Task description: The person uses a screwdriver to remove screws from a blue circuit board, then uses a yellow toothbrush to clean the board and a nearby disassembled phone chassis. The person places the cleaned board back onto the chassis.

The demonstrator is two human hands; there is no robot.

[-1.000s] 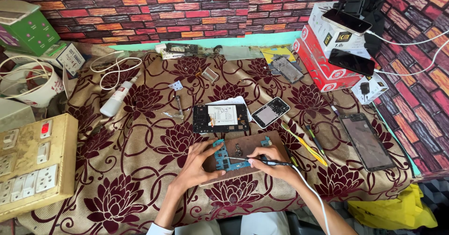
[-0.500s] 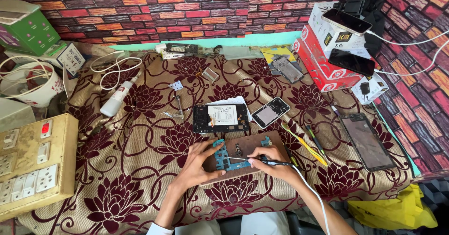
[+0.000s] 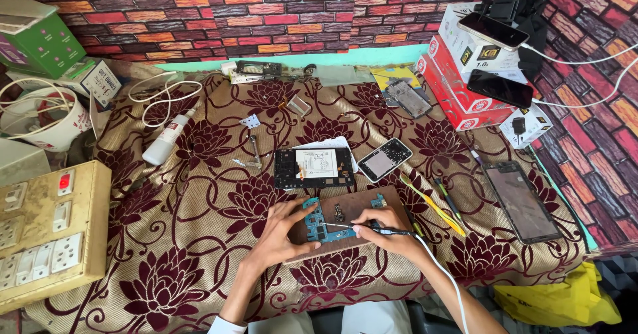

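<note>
Blue circuit board (image 3: 327,222) stays pinned under left hand (image 3: 282,233); right hand (image 3: 380,231) still grips soldering iron (image 3: 372,228).

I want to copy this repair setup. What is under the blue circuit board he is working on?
The blue circuit board lies on a brown wooden block, which rests on the flowered cloth. The left hand covers the block's left edge; what is under the cloth is hidden.

blue circuit board (image 3: 323,222), maroon-flowered tablecloth (image 3: 199,241)
</note>
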